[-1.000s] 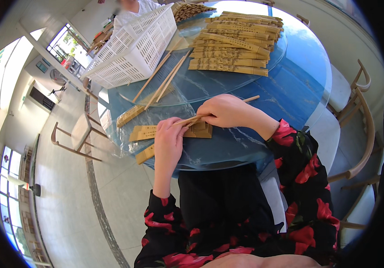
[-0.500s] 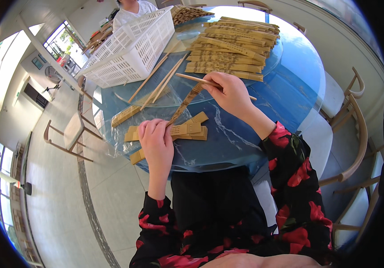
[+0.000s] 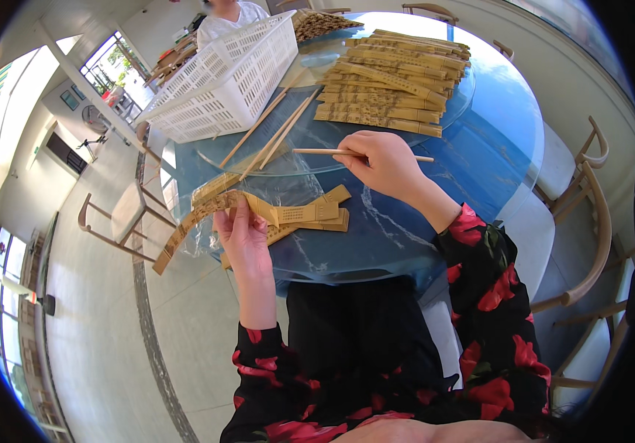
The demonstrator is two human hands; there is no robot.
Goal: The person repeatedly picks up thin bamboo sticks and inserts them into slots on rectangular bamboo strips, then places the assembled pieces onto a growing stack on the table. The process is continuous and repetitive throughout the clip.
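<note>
My right hand (image 3: 384,161), above the front of the table, pinches a pale wooden chopstick (image 3: 316,151) held level; its other end pokes out past the palm. Lower and to the left, my left hand (image 3: 243,232) has thumb and fingers closed on a long printed brown paper sleeve (image 3: 195,214). The sleeve arches over the fingers, its far-left end hanging past the table edge. Beside that hand lies a small loose pile of brown paper sleeves (image 3: 325,210), partly hidden by it. Loose chopsticks (image 3: 279,138) lie on the table just beyond.
A white slatted plastic basket (image 3: 236,92) stands at the back left. Filled sleeves (image 3: 391,81) are stacked at the back right, with a bundle of sticks (image 3: 317,26) behind. Clear plastic film (image 3: 288,188) lies under the pile. A person (image 3: 232,18) sits across; chairs (image 3: 583,214) stand around the round table.
My left hand has turned and swung a paper sleeve out to the left, away from the chopstick. The right hand has lowered slightly, and its chopstick is now level and apart from the sleeve.
</note>
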